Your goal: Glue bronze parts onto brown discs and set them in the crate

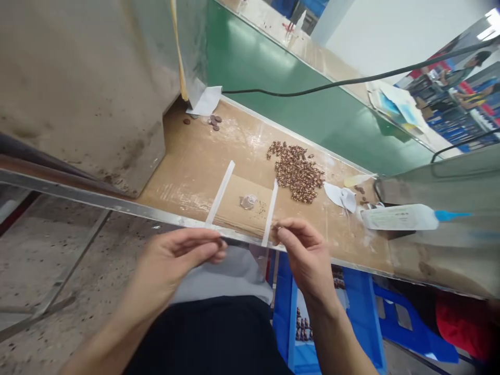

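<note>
At the bench's front edge, my left hand (187, 255) is closed in a pinch, with a tiny dark piece (223, 242) showing at its fingertips. To its right, the thumb and fingers of my right hand (304, 250) pinch a small brown piece (275, 229), too small to name. Between and beyond both hands lies a cardboard pad (230, 208) with white tape strips (220, 192) along its sides. A small clear round container (248, 201) sits on it, beside scattered dark specks. Behind the pad spreads a pile of small shiny copper-brown pieces (299, 174).
A white bottle with a blue nozzle (402, 217) is at the right, near crumpled white paper (339, 197). Brown discs (214, 122) lie at the back left. Below the bench, a blue tray (285, 312) holds rows of brown pieces. A black cable (289, 94) crosses behind.
</note>
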### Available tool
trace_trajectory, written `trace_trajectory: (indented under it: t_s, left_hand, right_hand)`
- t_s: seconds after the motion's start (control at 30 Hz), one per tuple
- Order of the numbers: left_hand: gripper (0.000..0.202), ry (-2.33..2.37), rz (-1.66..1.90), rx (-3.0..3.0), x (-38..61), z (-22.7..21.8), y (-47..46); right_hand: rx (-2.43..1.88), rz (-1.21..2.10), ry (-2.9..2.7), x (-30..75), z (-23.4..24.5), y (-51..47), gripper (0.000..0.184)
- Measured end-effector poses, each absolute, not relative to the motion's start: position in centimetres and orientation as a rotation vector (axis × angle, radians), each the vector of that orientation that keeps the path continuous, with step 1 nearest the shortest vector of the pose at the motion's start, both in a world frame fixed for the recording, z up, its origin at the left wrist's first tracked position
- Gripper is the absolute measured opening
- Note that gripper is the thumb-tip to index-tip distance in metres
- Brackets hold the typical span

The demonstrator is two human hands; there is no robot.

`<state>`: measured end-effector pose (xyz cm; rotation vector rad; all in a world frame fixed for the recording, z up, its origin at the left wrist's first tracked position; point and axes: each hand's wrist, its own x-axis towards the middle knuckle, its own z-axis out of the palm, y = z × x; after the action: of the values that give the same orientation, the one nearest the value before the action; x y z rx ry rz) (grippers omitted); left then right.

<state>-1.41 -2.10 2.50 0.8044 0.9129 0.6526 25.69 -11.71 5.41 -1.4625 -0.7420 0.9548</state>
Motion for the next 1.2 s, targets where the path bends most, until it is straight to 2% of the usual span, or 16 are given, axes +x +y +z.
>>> trace_trajectory:
  t_s: [0.17,0.43,0.8,0.87,0.97,1.07,1.2]
  left_hand:
    - [0.029,0.93,0.668,0.783,1.6,3.1,-2.9]
    - [0.023,0.905,0.672,0.805,2.2,3.8,-3.1]
    - [0.02,0.717,0.321,0.474,1.5,1.5,-3.0]
    - [0.019,0.702,0.324,0.499,1.6,1.5,-3.1]
    - [0.029,0.693,0.355,0.585,1.6,1.9,-2.9]
    - [0.027,0.691,0.381,0.689,1.3,2.2,-2.2]
    - [0.027,0.704,0.405,0.774,1.1,2.0,-0.3]
  right_hand:
    - [-1.365,1.234,-0.761,21.9,7.2,-10.8,0.011]
    - [-1.401,1.29,-0.8,21.5,7.4,-9.5,0.012]
    - [-1.368,1.543,-0.946,24.1,7.6,-9.9,0.023]
    - [-1.446,1.361,-0.991,25.4,7.2,-10.0,0.02]
    - [-1.723,0.688,-1.125,28.5,5.5,-9.9,0.013]
    - [-1.896,0.145,-1.34,31.5,3.0,-9.6,0.018]
    - [-1.884,0.104,-1.35,32.2,1.8,-9.2,0.018]
